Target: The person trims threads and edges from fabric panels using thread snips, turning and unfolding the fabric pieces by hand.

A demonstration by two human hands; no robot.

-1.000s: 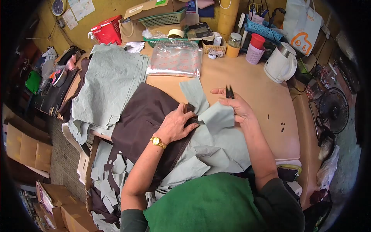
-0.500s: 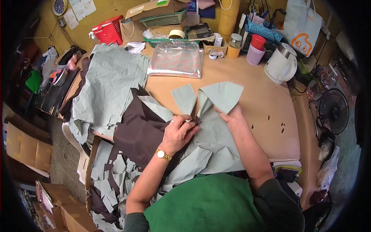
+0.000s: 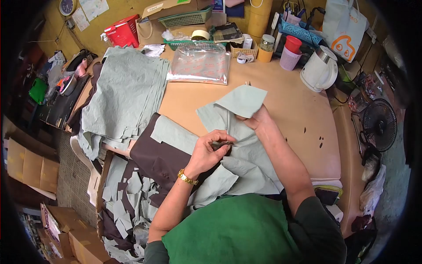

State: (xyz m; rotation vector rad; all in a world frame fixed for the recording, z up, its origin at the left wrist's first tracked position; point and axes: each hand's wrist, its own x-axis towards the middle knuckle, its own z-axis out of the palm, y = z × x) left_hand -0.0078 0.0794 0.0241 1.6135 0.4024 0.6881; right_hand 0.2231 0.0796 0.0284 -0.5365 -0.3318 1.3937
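Observation:
My left hand (image 3: 209,152), with a gold watch (image 3: 187,177) at the wrist, pinches a dark bit of fabric where the brown cloth (image 3: 154,154) meets the pale green cloth (image 3: 255,167). A pale strip lies over the brown cloth beside that hand. My right hand (image 3: 258,119) is curled beneath a raised pale green flap (image 3: 244,100), which hides most of its fingers. Small dark tips (image 3: 248,83) show just above the flap; the rest of that tool is hidden.
Stacked pale green sheets (image 3: 123,92) lie at the left. Beyond the hands is a clear plastic package (image 3: 199,64); a white kettle (image 3: 320,70) stands at the back right. Cloth scraps (image 3: 125,207) fill a box at the lower left. A black fan (image 3: 379,123) is far right.
The brown cloth has shifted down and a pale strip now lies across it. My right hand moved left and a little down, under the raised flap. The black snips seen earlier are mostly covered.

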